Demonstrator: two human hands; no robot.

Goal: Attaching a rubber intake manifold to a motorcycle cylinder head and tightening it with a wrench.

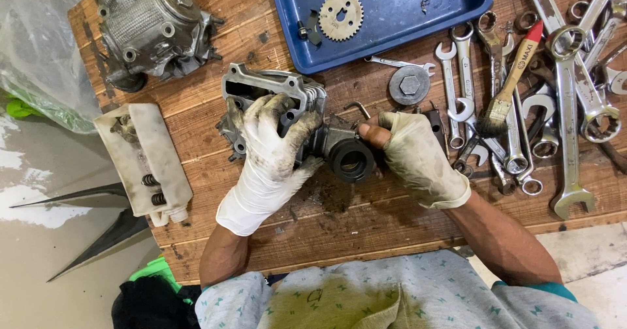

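— Left hand?
— Spread over finned cylinder head, centre frame, on counter.
— Right hand?
— Curled, thumb and fingers pinching black intake pipe. 1 blue tray above.

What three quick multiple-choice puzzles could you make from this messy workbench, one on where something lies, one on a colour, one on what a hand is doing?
1. Where does the toothed sprocket lie?
A. in the tray
B. among the wrenches
C. on the floor

2. What colour is the tray?
A. red
B. blue
C. green

3. What is the left hand doing?
A. hanging free
B. holding a brush
C. gripping the finned engine part

Answers: 1 A, the sprocket sits inside the tray's rim. 2 B, its floor is plainly blue. 3 C, the gloved fingers wrap over the fins, while the right hand holds the black rubber pipe.
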